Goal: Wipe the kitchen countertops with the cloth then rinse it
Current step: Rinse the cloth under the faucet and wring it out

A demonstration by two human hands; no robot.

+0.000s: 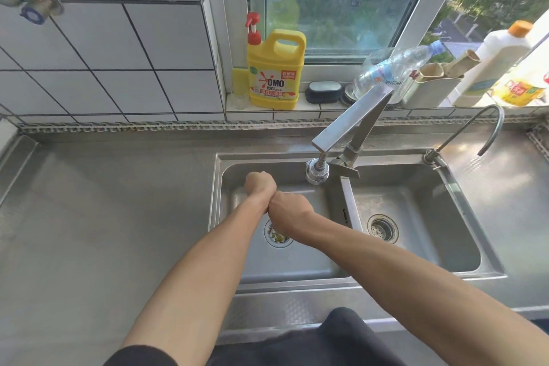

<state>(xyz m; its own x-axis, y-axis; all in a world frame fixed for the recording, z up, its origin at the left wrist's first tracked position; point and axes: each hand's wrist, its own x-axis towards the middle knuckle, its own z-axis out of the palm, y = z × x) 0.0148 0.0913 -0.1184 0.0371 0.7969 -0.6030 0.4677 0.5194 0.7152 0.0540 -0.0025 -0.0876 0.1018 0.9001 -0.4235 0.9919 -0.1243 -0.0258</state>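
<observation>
**Both fists over the left basin, cloth out of sight**

Everything here is placed off the double sink (491,272). Far to its upper left, a water valve (32,7) sits on the tiled wall. The steel countertop (98,217) spreads out left of the sink.

On the window ledge behind the sink stands a yellow detergent jug (274,71) with a red pump; how full it is cannot be read through the plastic. Right of the jug lies a dark scrubber (323,92).

Now the left basin: the left hand (260,183) is curled tight into a fist above it, and the right hand (289,214) is balled up too, pressed against the left wrist. The cloth does not show; it may be bunched inside those fists, but what either hand is gripping cannot be told. Below the right hand, the left drain (277,237) holds some yellowish scraps.

The square tap (350,125) reaches over the divider, its nozzle just right of the hands. The right basin holds nothing but its strainer (382,228).

Behind the tap on the ledge, a clear plastic bottle (395,71) lies tilted, apparently empty. Further right, a white tub (427,92) holds beige rolled items, then a white bottle (493,62) with an orange cap. A thin curved spout (487,128) rises at the sink's right rear corner.
</observation>
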